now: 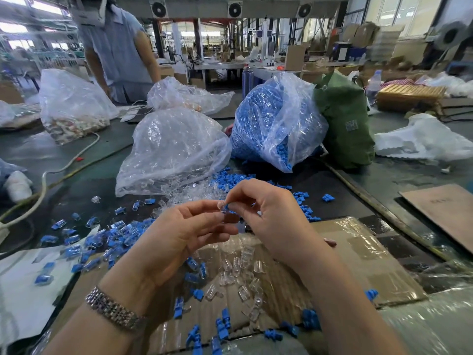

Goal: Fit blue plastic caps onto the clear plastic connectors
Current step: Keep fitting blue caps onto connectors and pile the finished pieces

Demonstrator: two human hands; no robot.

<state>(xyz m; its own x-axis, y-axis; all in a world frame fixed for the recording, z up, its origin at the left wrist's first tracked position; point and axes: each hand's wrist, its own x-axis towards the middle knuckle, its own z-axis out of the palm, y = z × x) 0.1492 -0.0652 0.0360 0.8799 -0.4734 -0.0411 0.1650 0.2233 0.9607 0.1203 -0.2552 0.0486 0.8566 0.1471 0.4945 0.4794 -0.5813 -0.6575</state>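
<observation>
Big factory hall all around, with fans up high, boxes far back, and a dark counter (76, 180) close by. On the counter sits a clear plastic bag of clear connectors (174, 152), and just to its right a bag full of blue caps (268, 124). A green bag (345, 124) leans by the blue one. A person in a light blue shirt (117, 47) stands on the far side.

Both hands are held up over a flat piece of cardboard (358, 252). The left hand (179, 234), with a metal watch band (112, 308) on its wrist, pinches a clear connector (221, 206) with its fingertips. The right hand (271, 213) pinches a small blue cap (226, 207) and holds it against that connector. The two pieces touch between the hands.

Loose blue caps (304, 198) and loose clear connectors (238, 270) lie on the counter and cardboard. At the left lies a heap of capped connectors (112, 239). A white cable (46, 180) runs along the left side.
</observation>
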